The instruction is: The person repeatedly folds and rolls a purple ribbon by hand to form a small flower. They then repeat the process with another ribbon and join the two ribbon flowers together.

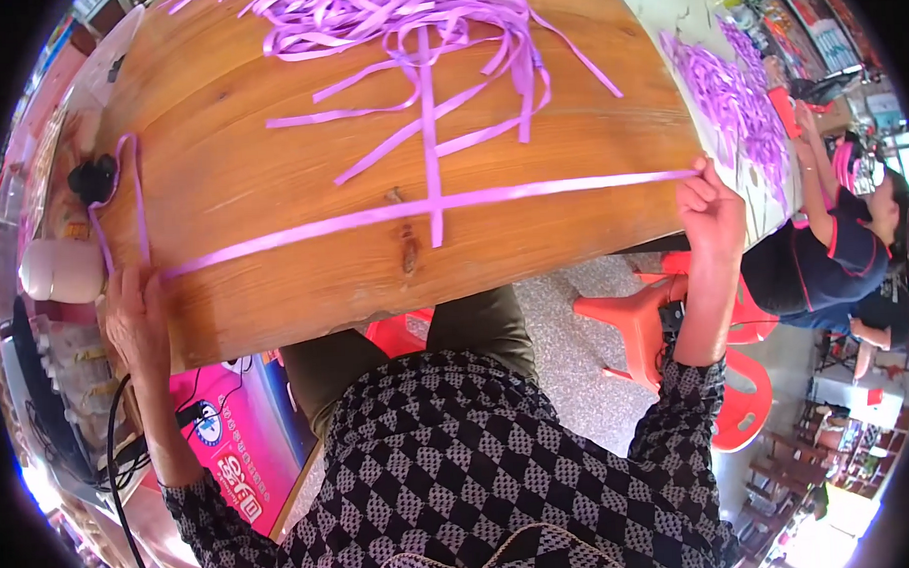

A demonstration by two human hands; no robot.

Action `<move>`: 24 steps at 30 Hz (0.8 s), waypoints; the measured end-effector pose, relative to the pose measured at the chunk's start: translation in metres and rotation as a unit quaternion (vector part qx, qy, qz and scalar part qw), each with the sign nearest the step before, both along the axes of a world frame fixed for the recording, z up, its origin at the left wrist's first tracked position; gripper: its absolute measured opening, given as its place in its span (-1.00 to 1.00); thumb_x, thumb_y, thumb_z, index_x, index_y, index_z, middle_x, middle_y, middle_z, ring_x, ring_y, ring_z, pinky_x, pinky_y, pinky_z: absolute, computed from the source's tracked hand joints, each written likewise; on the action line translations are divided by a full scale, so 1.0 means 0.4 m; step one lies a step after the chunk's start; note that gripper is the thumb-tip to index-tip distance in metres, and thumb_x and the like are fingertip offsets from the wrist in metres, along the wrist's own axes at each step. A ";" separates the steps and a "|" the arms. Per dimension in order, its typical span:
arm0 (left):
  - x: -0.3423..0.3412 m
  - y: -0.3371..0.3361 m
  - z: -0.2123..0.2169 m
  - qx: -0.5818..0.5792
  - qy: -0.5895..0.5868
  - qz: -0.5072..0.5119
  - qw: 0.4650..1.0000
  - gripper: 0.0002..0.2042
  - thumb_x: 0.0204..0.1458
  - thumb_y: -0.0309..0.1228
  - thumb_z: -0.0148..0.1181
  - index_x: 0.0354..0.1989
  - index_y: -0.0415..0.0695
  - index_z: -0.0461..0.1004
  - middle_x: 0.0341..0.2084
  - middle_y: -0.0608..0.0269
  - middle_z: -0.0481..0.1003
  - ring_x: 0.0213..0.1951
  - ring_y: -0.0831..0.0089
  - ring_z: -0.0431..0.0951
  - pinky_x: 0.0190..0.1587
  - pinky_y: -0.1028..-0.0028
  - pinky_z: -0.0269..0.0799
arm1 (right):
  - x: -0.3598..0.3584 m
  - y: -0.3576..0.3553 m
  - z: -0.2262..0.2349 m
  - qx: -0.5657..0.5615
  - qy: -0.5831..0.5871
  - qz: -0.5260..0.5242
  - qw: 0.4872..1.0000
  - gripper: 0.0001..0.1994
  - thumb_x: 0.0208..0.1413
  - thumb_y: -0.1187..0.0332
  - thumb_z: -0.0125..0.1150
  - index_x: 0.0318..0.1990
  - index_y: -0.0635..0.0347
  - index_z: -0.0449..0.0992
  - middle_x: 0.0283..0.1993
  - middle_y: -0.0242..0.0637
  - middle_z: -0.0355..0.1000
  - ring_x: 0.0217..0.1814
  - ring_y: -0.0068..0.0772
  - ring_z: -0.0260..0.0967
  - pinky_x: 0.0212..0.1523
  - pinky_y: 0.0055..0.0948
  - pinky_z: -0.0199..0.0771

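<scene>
Head view: a long purple ribbon [422, 207] lay stretched taut across the wooden table [270, 170], running from the left edge to the right edge. The left hand [135, 320] was closed over the ribbon's end at the table's left edge, where more of the ribbon looped up past a black object [92, 178]. The right hand [710, 210] pinched the other end at the right edge. A shorter ribbon strip [430, 135] lay crosswise on the table, under or over the long one; which could not be told. Beyond it a loose heap of ribbons [405, 20] waited, apparently unhandled, so most of the work seemed left. At the right, another person [823, 241] sat beside a second purple pile [728, 99].
</scene>
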State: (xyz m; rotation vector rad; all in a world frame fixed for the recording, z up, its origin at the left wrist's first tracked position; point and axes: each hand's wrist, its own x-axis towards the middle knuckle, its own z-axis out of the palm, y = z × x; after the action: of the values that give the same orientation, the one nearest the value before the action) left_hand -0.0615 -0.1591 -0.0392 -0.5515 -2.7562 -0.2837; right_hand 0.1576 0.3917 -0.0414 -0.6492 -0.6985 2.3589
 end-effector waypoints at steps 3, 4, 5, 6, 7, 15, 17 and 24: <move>0.030 0.079 0.004 -0.090 0.126 -0.019 0.988 -0.71 -0.05 -0.42 0.11 -0.12 -0.16 0.37 -0.16 0.07 0.38 -0.15 0.11 0.39 -0.16 0.23 0.28 | -0.003 -0.011 0.000 0.042 0.007 0.031 0.999 -0.86 0.16 0.49 -0.12 -0.18 0.37 0.29 -0.35 -0.26 0.31 -0.63 -0.65 0.00 -0.64 -0.67 0.01; 0.042 0.134 0.019 -0.044 0.148 -0.068 0.986 -0.70 -0.06 -0.44 0.11 -0.10 -0.17 0.37 -0.15 0.07 0.38 -0.13 0.11 0.39 -0.14 0.23 0.29 | -0.006 -0.019 0.005 0.055 -0.010 0.023 0.998 -0.85 0.16 0.49 -0.11 -0.17 0.37 0.30 -0.36 -0.27 0.32 -0.63 -0.67 0.00 -0.64 -0.68 0.01; 0.056 0.187 0.038 -0.001 0.170 -0.114 0.979 -0.68 -0.08 -0.47 0.12 -0.09 -0.18 0.38 -0.14 0.06 0.39 -0.12 0.11 0.38 -0.12 0.23 0.29 | -0.007 -0.023 0.012 0.067 -0.026 0.015 0.997 -0.84 0.15 0.49 -0.09 -0.15 0.37 0.31 -0.36 -0.28 0.33 -0.63 -0.68 0.00 -0.64 -0.69 0.02; 0.069 0.232 0.049 0.000 0.170 -0.113 0.979 -0.68 -0.08 -0.47 0.12 -0.09 -0.18 0.38 -0.14 0.06 0.39 -0.12 0.11 0.38 -0.12 0.23 0.29 | -0.012 -0.024 0.017 0.067 -0.027 0.016 0.997 -0.84 0.15 0.49 -0.09 -0.15 0.37 0.31 -0.36 -0.28 0.33 -0.63 -0.68 0.00 -0.64 -0.69 0.02; 0.076 0.281 0.062 0.003 0.176 -0.152 0.973 -0.69 -0.09 -0.49 0.12 -0.11 -0.19 0.39 -0.15 0.06 0.40 -0.14 0.12 0.39 -0.12 0.24 0.29 | -0.009 -0.023 0.026 0.066 -0.018 0.019 0.997 -0.84 0.15 0.49 -0.09 -0.15 0.37 0.32 -0.36 -0.29 0.33 -0.63 -0.68 0.00 -0.64 -0.70 0.02; 0.225 0.601 0.096 0.256 -0.115 -0.409 0.868 -0.68 -0.14 -0.48 0.19 -0.15 -0.20 0.39 -0.30 0.09 0.46 -0.31 0.25 0.47 -0.32 0.34 0.39 | -0.032 -0.161 0.118 0.101 0.055 0.136 0.984 -0.82 0.17 0.49 -0.14 -0.13 0.41 0.30 -0.38 -0.26 0.28 -0.61 -0.70 0.01 -0.65 -0.71 0.04; 0.267 0.672 0.054 0.420 -0.270 -0.421 0.757 -0.65 -0.14 -0.48 0.22 -0.11 -0.22 0.38 -0.32 0.15 0.47 -0.29 0.39 0.48 -0.33 0.42 0.42 | -0.047 -0.220 0.151 0.112 0.063 0.152 0.980 -0.81 0.19 0.48 -0.16 -0.13 0.42 0.30 -0.39 -0.25 0.27 -0.62 -0.70 0.01 -0.66 -0.70 0.04; 0.306 0.702 0.042 0.500 -0.668 -0.309 0.457 -0.83 0.01 -0.55 0.10 -0.23 -0.33 0.43 -0.51 0.23 0.47 -0.44 0.59 0.47 -0.43 0.63 0.38 | -0.057 -0.240 0.161 0.146 0.075 0.182 0.970 -0.80 0.20 0.44 -0.17 -0.14 0.42 0.31 -0.39 -0.22 0.28 -0.65 -0.68 0.01 -0.67 -0.69 0.06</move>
State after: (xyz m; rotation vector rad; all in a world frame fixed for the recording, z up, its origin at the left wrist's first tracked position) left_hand 0.0610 0.1218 -0.0222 -1.1717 -2.1255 -3.4317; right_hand 0.1350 0.2956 0.0229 -0.2232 -1.1472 2.5224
